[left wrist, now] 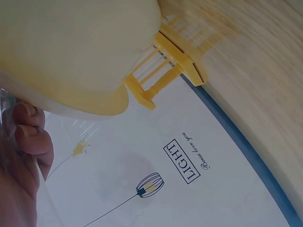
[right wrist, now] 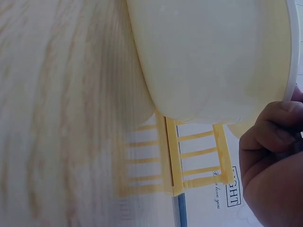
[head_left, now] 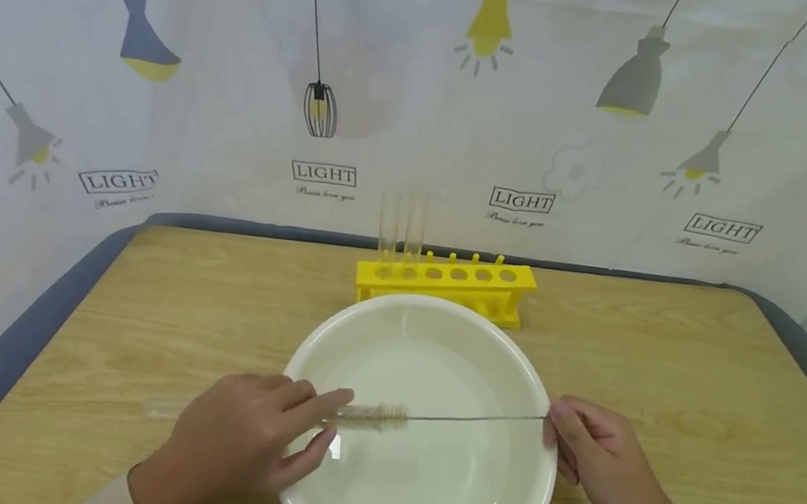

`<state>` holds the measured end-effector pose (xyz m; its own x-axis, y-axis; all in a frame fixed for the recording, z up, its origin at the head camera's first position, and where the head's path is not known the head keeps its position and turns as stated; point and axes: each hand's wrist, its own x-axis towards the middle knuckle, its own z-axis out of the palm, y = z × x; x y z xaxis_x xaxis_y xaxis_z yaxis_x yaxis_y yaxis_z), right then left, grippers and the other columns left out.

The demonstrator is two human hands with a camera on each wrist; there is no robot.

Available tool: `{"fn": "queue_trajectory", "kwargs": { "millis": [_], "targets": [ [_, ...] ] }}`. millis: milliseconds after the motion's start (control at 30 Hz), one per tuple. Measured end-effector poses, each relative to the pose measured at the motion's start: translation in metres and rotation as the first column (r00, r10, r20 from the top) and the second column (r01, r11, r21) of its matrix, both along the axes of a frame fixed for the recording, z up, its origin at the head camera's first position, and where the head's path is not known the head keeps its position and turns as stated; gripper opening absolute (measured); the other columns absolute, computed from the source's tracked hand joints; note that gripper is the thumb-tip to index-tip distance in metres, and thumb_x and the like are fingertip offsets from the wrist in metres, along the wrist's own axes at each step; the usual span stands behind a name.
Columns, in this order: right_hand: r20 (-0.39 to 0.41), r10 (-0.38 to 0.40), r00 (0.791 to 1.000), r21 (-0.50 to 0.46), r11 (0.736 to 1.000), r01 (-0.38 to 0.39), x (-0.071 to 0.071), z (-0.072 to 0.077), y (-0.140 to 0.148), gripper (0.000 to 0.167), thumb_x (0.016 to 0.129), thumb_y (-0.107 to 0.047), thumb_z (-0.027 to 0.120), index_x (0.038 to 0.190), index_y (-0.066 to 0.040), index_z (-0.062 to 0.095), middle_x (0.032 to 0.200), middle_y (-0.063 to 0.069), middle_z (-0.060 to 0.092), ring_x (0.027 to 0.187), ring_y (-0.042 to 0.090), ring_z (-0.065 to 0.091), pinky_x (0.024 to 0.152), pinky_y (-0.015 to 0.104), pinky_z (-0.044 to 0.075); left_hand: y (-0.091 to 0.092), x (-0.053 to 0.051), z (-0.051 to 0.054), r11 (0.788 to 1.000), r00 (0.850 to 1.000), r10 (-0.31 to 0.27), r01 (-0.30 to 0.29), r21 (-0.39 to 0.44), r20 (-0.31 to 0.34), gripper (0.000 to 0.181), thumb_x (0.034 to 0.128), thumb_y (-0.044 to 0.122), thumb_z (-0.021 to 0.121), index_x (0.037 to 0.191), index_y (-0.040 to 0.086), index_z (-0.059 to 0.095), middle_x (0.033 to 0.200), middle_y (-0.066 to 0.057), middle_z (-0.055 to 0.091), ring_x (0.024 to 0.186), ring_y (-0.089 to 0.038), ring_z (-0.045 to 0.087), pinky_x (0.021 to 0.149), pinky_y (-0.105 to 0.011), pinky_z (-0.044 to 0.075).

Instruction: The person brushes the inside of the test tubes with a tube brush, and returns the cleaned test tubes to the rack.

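Note:
My left hand (head_left: 241, 430) holds a clear glass test tube (head_left: 164, 406) over the left rim of a white basin (head_left: 321, 334). The tube's end sticks out faintly to the left of the hand. A test tube brush (head_left: 387, 416) lies level across the basin, its pale bristles at the left fingers. How far the bristles reach into the tube is hard to see. At the right rim, my right hand (head_left: 598, 452) pinches the end of the brush's twisted wire handle. The left wrist view shows curled fingers (left wrist: 33, 139) beside clear glass; the right wrist view shows bent fingers (right wrist: 274, 125).
Behind the basin stands a yellow test tube rack (head_left: 446, 278), with two clear tubes (head_left: 416, 228) upright in its left holes. Water appears to fill the lower basin. A wooden table (head_left: 697, 389) lies beneath, and a lamp-printed curtain (head_left: 425, 78) hangs behind it.

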<state>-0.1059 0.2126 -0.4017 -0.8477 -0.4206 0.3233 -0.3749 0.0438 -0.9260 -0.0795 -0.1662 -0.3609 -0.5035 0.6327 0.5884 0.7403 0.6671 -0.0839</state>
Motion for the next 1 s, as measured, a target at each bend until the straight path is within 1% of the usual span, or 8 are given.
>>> {"fn": "queue_trajectory", "kwargs": {
  "millis": [67, 267, 433, 467, 733, 900, 1000],
  "targets": [
    [0.007, -0.003, 1.0, 0.001, 1.0, 0.003, 0.0004, 0.0002, 0.0, 0.034, 0.104, 0.01, 0.033, 0.081, -0.001, 0.056, 0.055, 0.009, 0.039, 0.042, 0.021, 0.036, 0.035, 0.028, 0.032, 0.0002, 0.0002, -0.0001, 1.0, 1.0, 0.001, -0.001, -0.003, 0.004, 0.043, 0.1031, 0.037, 0.036, 0.111, 0.019, 0.074, 0.069, 0.008, 0.062, 0.051, -0.006, 0.048, 0.043, -0.018, 0.035],
    [-0.019, -0.012, 1.0, 0.029, 0.999, 0.013, -0.0021, 0.0014, -0.001, 0.035, 0.104, 0.01, 0.034, 0.081, -0.002, 0.057, 0.057, 0.009, 0.041, 0.042, 0.019, 0.038, 0.036, 0.027, 0.033, -0.0001, -0.0001, 0.0022, 1.0, 1.0, 0.004, -0.004, 0.008, 0.01, 0.044, 0.1032, 0.037, 0.035, 0.112, 0.019, 0.074, 0.07, 0.008, 0.063, 0.051, -0.006, 0.049, 0.044, -0.019, 0.035],
    [0.024, -0.02, 1.0, 0.039, 0.999, 0.019, -0.0003, 0.0018, -0.0005, 0.034, 0.105, 0.007, 0.034, 0.081, -0.002, 0.057, 0.057, 0.01, 0.041, 0.043, 0.021, 0.038, 0.036, 0.028, 0.034, 0.0005, 0.0014, 0.0011, 1.0, 1.0, 0.016, -0.016, -0.014, 0.01, 0.044, 0.1032, 0.038, 0.036, 0.112, 0.02, 0.075, 0.07, 0.008, 0.063, 0.052, -0.007, 0.051, 0.044, -0.02, 0.037],
    [0.032, -0.025, 0.999, 0.042, 0.999, 0.023, 0.0003, 0.002, -0.0005, 0.034, 0.105, 0.007, 0.034, 0.081, -0.002, 0.057, 0.057, 0.01, 0.041, 0.043, 0.022, 0.038, 0.036, 0.029, 0.034, 0.0006, 0.0013, 0.0008, 1.0, 1.0, 0.01, -0.01, -0.01, 0.008, 0.043, 0.1033, 0.037, 0.036, 0.112, 0.02, 0.074, 0.07, 0.008, 0.062, 0.052, -0.007, 0.051, 0.044, -0.02, 0.037],
    [0.03, -0.066, 0.997, 0.058, 0.996, 0.065, -0.0007, 0.0045, -0.0029, 0.034, 0.106, 0.005, 0.035, 0.08, -0.002, 0.056, 0.055, 0.009, 0.04, 0.042, 0.021, 0.038, 0.036, 0.029, 0.033, -0.0005, 0.0006, 0.0018, 1.0, 1.0, 0.002, -0.002, 0.005, 0.009, 0.044, 0.1042, 0.037, 0.035, 0.114, 0.019, 0.073, 0.072, 0.007, 0.064, 0.053, -0.008, 0.051, 0.044, -0.02, 0.038],
    [0.043, -0.046, 0.998, 0.04, 0.998, 0.045, 0.0012, 0.0019, -0.0014, 0.034, 0.105, 0.006, 0.035, 0.081, -0.002, 0.056, 0.056, 0.01, 0.04, 0.043, 0.022, 0.037, 0.036, 0.029, 0.033, 0.0007, 0.0018, -0.0009, 1.0, 1.0, -0.008, 0.008, -0.011, -0.003, 0.042, 0.1039, 0.036, 0.036, 0.114, 0.019, 0.073, 0.072, 0.008, 0.063, 0.053, -0.008, 0.051, 0.044, -0.021, 0.038],
    [0.028, -0.027, 0.999, 0.033, 0.999, 0.026, 0.0, 0.001, -0.0012, 0.034, 0.105, 0.007, 0.034, 0.082, -0.002, 0.056, 0.057, 0.01, 0.041, 0.044, 0.022, 0.037, 0.036, 0.029, 0.033, 0.0008, 0.0026, 0.0002, 1.0, 1.0, -0.004, 0.004, -0.014, -0.002, 0.042, 0.1043, 0.036, 0.036, 0.114, 0.019, 0.073, 0.073, 0.007, 0.063, 0.054, -0.008, 0.052, 0.045, -0.022, 0.039]
  ]
}}
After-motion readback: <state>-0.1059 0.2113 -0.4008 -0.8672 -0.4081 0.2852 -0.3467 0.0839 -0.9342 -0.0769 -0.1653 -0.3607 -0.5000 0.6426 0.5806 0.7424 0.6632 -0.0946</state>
